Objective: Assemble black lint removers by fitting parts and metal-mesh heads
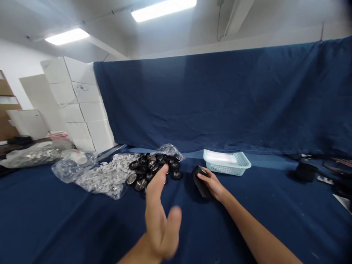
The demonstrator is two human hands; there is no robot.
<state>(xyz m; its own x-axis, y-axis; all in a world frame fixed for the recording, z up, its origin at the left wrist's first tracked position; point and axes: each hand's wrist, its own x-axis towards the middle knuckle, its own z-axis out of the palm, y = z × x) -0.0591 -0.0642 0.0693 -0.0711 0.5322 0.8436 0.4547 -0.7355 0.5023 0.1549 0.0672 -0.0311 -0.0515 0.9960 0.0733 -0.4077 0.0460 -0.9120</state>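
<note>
Two hands: right [211, 183] grips black device [200, 181]; left [159, 216] hovers nearby, open.

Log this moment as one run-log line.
left hand: open, near round black parts | right hand: grips black object | basket behind

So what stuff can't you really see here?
- Left hand, head view: motion blur smears its fingers.
- Black object under the right hand: the hand covers part of it, so its shape is unclear.
- Round black parts: too small for detail.
- Basket: its wall hides most of the contents.
- Dark items at the right: dim, cut off by the edge.
</note>
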